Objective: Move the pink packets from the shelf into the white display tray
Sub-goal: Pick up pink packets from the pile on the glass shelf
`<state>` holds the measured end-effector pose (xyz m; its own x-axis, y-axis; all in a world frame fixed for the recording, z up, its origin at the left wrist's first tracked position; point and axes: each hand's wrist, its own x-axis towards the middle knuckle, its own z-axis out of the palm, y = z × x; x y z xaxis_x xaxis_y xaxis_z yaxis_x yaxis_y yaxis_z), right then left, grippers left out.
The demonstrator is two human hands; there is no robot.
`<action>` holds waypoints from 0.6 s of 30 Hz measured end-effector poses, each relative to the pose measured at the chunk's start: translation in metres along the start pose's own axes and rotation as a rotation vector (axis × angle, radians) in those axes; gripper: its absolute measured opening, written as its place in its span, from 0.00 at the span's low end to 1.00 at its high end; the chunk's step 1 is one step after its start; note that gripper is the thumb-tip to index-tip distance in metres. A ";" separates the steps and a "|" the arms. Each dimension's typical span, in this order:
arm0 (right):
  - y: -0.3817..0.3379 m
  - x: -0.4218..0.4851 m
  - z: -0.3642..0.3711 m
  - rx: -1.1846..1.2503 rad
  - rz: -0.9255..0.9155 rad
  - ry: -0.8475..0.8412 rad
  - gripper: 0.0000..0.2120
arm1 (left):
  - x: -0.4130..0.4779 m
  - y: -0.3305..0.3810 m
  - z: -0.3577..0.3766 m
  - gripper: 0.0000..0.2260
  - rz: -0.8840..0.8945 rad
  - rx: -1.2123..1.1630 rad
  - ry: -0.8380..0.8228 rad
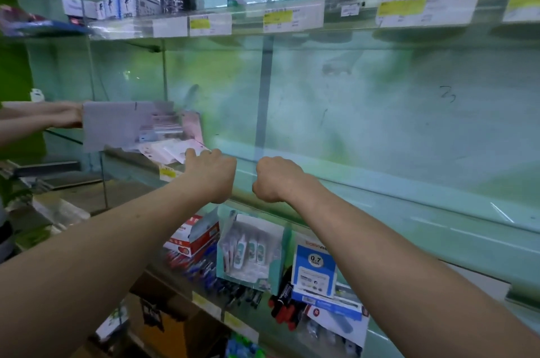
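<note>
My left hand (211,175) reaches over the front edge of the clear glass shelf (365,185) to the flat pink-and-white packets (172,151), which lie in a loose heap at the shelf's left end; one fingertip touches the edge of the nearest packet, but the rest of my fingers are hidden behind the back of the hand, so I cannot tell whether I have hold of anything; my right hand (277,179) hangs just beside the left over the same edge, its fingers curled into a fist with nothing in it; the blurred white cardboard display tray (114,124) sits tilted just above and behind the heap, gripped at its left end by another person's hand (68,115); one pink packet (191,124) stands at the tray's right end, though I cannot tell if it is inside; on the shelf below my wrists stand a teal carton of correction tapes (254,252) and a blue-and-white card marked 0.7 (315,273).
</note>
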<state>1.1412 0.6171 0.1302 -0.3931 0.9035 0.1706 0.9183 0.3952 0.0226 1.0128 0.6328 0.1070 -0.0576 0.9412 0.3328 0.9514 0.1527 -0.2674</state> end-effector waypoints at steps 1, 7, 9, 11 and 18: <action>0.000 0.008 0.002 -0.001 0.003 0.004 0.04 | 0.007 -0.002 0.003 0.18 0.000 -0.004 -0.008; 0.004 0.067 0.011 0.010 0.016 0.041 0.08 | 0.056 -0.016 0.019 0.20 -0.012 0.011 0.011; 0.007 0.086 0.012 0.002 0.008 0.052 0.10 | 0.076 -0.019 0.022 0.19 -0.019 0.021 0.017; 0.009 0.103 0.012 0.004 -0.005 0.054 0.08 | 0.091 -0.022 0.027 0.20 -0.026 0.021 0.000; 0.007 0.154 0.020 0.009 -0.033 0.066 0.09 | 0.130 -0.039 0.051 0.16 -0.041 0.059 -0.006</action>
<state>1.0862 0.7623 0.1370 -0.4193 0.8771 0.2345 0.9042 0.4266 0.0210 0.9531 0.7645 0.1141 -0.0982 0.9356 0.3392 0.9287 0.2086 -0.3065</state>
